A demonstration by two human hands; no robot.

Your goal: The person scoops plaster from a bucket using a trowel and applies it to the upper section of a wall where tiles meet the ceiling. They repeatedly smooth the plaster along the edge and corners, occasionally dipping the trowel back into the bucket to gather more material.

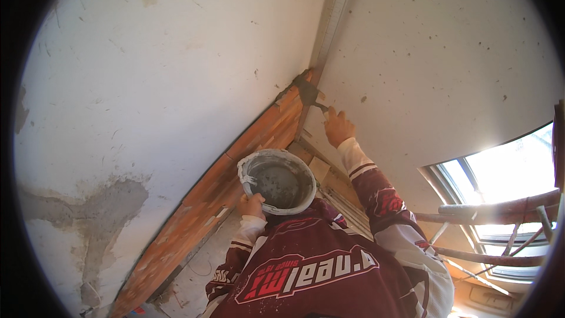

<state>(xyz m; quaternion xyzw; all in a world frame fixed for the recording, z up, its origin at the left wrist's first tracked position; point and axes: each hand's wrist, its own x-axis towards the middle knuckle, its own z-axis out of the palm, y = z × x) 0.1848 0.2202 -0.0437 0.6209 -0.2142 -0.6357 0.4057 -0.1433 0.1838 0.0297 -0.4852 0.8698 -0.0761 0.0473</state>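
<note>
My left hand (252, 206) is closed on the near left rim of a round grey bucket (306, 187), held in front of my chest and tilted so its inside shows. Wet grey mortar coats the bucket's bottom. My right hand (339, 128), reaching up and forward, is wrapped round the handle of a trowel (307, 92). Its dark, mortar-covered blade is at the top end of the orange-red brick cladding (235, 156), where the two white walls meet. Dark mortar (286, 90) lies along the cladding's upper edge there.
The left white wall (176, 65) has a grey patch (112, 206) low down. A metal strip (336, 15) runs up the wall corner. At the right are a bright window (512, 156) and rusty scaffold tubes (494, 259). Long strips (347, 209) lie below, behind the bucket.
</note>
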